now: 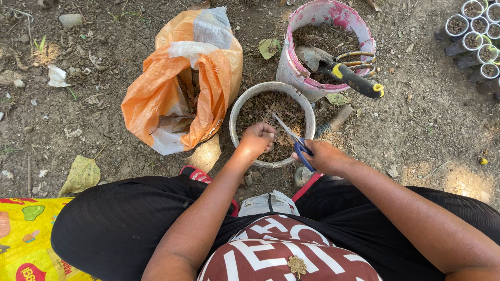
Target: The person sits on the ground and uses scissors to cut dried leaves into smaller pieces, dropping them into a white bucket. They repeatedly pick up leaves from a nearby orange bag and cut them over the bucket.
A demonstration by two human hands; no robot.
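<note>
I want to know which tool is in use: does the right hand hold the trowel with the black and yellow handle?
No, the right hand holds blue-handled scissors; the trowel rests on the pink bucket.

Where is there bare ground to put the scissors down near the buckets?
Bare dirt lies right of the grey bucket, between the pink bucket and the small pots. More lies left of the orange sack. It is crowded between sack and buckets, where the left hand, right hand and scissors work.
</note>
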